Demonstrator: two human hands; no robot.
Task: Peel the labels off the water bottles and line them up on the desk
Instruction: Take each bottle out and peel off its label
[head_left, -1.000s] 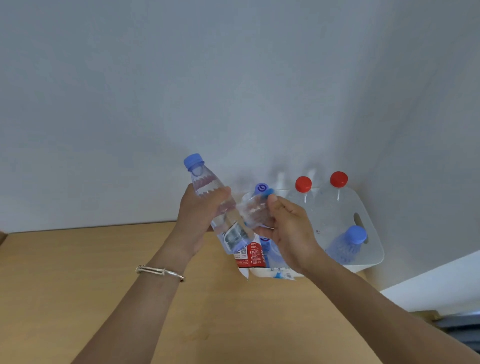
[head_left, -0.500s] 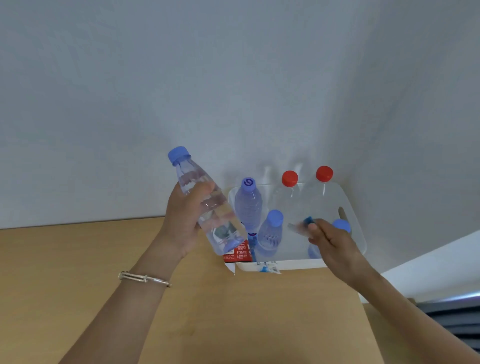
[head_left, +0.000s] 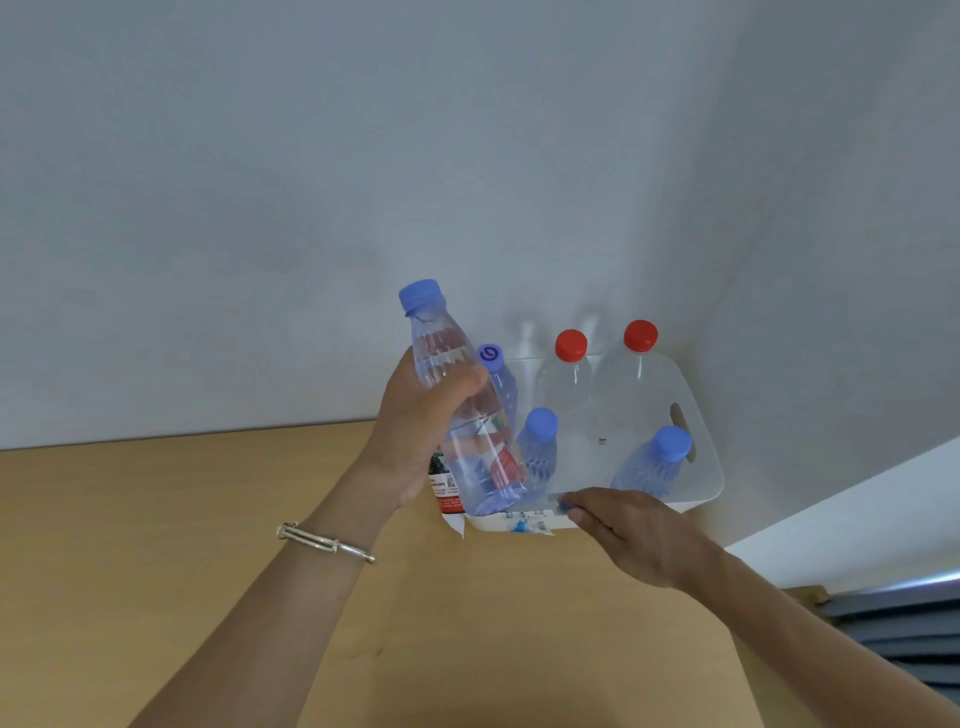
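No word or number could be read. The only clear sign was a dark blue swirl mark (head_left: 489, 355) on a light blue bottle cap (head_left: 494, 365) at the back left corner of the white tub (head_left: 709, 467). A red and white label (head_left: 444, 487) just left of the tub carried small print, too fine to read. Label scraps (head_left: 524, 526) at the front wall of the tub showed only blurred print.

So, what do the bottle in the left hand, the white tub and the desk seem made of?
Bottle: clear, glossy plastic; the things behind show through it. Tub: probably white plastic, smooth, with a moulded handle slot. Desk: light wood or wood-look laminate, matte; I cannot tell which.
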